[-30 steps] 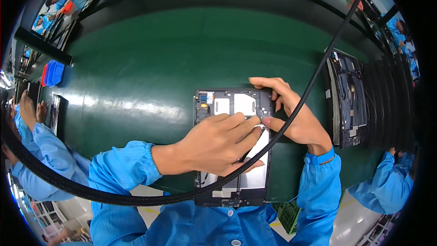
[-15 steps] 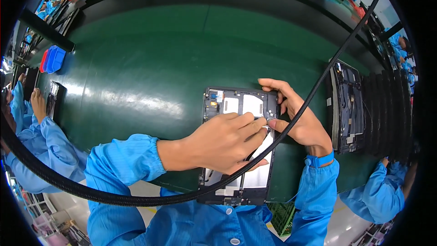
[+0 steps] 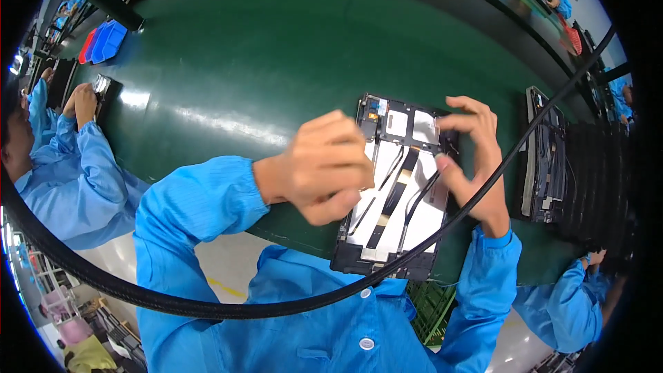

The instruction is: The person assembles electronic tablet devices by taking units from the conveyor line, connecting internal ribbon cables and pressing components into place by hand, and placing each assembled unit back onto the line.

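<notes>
An opened tablet (image 3: 427, 217) lies at a tilt near the bench's front edge, its inside facing up. White battery panels, dark ribbon strips and a black frame show in it. My left hand (image 3: 321, 169) hovers over the tablet's left side with curled fingers, slightly smeared by motion. Whatever those fingers may hold is hidden. My right hand (image 3: 476, 155) is by the tablet's upper right edge, thumb and fingers spread apart. Its thumb hangs over the panel; I cannot tell whether it touches.
A black braided cable (image 3: 276, 304) arcs across the view in front of me. At the right stands a row of upright tablets (image 3: 548, 159). Blue and red bins (image 3: 107, 41) sit at the far left. Co-workers in blue sleeves (image 3: 90, 166) work on both sides of the green bench (image 3: 262, 48).
My left hand has lifted off the tablet's middle and moved left, uncovering the ribbon strips. My right hand's fingers have spread from the tablet's edge. The view has shifted and turned.
</notes>
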Demonstrator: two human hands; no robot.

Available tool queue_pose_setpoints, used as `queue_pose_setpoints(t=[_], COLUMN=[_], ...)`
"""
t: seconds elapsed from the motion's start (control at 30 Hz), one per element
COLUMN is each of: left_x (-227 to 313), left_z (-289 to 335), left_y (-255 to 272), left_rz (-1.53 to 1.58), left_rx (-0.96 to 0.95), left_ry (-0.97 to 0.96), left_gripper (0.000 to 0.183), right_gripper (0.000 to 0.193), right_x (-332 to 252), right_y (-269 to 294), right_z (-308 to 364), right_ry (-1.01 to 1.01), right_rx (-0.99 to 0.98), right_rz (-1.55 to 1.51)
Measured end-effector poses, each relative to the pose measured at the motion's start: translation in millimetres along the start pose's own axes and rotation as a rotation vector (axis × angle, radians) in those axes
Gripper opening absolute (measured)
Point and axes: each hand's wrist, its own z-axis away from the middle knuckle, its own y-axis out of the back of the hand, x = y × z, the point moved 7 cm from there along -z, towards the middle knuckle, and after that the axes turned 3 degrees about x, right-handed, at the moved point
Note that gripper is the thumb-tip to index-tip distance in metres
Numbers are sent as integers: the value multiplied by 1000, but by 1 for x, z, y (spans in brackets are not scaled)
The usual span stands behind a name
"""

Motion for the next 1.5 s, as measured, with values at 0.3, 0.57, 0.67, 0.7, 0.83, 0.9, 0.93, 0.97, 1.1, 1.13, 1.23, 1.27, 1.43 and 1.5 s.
queue_pose_setpoints(t=[0.3,0.57,0.67,0.7,0.83,0.9,0.93,0.97,1.1,1.13,1.23,1.27,1.43,1.5], left_x=[21,9,6,4,0,0,0,0,3,3,3,3,11,20], left_z=[33,25,24,25,26,27,28,28,25,25,25,26,27,25], left_y=[18,19,21,21,22,21,21,22,21,21,20,19,18,16], left_rz=[-56,1,0,-10,-26,-23,-24,-25,-22,-20,-11,-6,-3,0], left_rx=[-83,45,85,87,92,86,93,101,69,70,76,82,11,-32], left_ry=[23,89,107,108,123,124,127,130,121,124,128,127,47,-12], left_gripper=[22,13,13,13,14,14,14,14,14,15,16,16,19,20], right_gripper=[29,22,23,23,21,20,19,18,15,13,11,12,15,15], right_x=[-79,-73,-75,-76,-75,-75,-74,-73,-68,-68,-73,-76,-88,-91], right_y=[-73,-83,-88,-89,-90,-90,-90,-90,-89,-89,-89,-90,-87,-81], right_z=[17,-17,-26,-28,-30,-30,-29,-29,-26,-25,-24,-23,-18,-16], right_ry=[245,275,262,272,284,286,286,286,359,360,344,355,444,436], right_rx=[-400,-518,-617,-619,-650,-646,-629,-613,-568,-573,-617,-609,-570,-553], right_rz=[-17,-106,-94,-95,-103,-102,-124,-146,-163,-171,-144,-93,50,76])
